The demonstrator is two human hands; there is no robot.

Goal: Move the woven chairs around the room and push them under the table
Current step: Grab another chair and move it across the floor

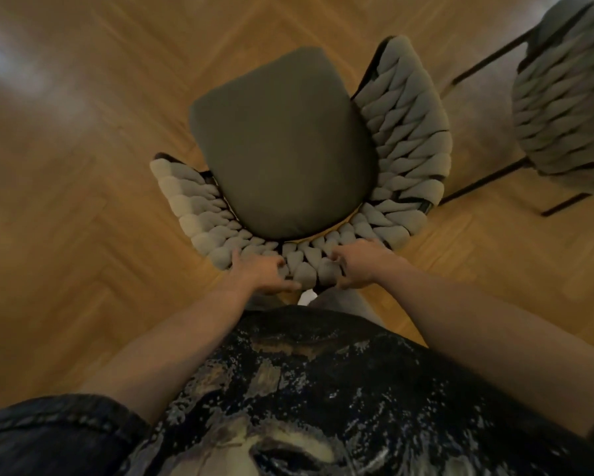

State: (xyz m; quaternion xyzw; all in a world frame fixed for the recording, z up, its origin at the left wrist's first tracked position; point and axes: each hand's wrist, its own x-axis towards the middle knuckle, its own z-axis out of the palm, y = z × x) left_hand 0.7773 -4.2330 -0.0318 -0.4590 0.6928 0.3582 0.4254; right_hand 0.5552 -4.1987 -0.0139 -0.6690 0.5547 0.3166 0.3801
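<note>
Head view: two woven chairs in frame. Near one, a grey chunky-braided armchair with dark metal frame (405,139), sits centre on the herringbone wooden floor (82,187), right in front of the person, its olive-grey seat cushion (281,146) facing up. Second grey braided chair with thin black legs (563,97) stands at upper right, apart from the first, cut off by the right edge, blurred.

Two bare hands, both on the near chair's curved back rim. Left hand (261,273) grips the braid, fingers curled over it, thumb along the near side. Right hand (357,266) grips just beside it, fingers curled into the weave; fingertips hidden in the braid.

Near chair's legs hidden under seat. Dark patterned shirt (323,389) fills the bottom, print unreadable. Small white patch (306,297) below the rim, can't tell what. Whole frame motion-blurred, edges worst
</note>
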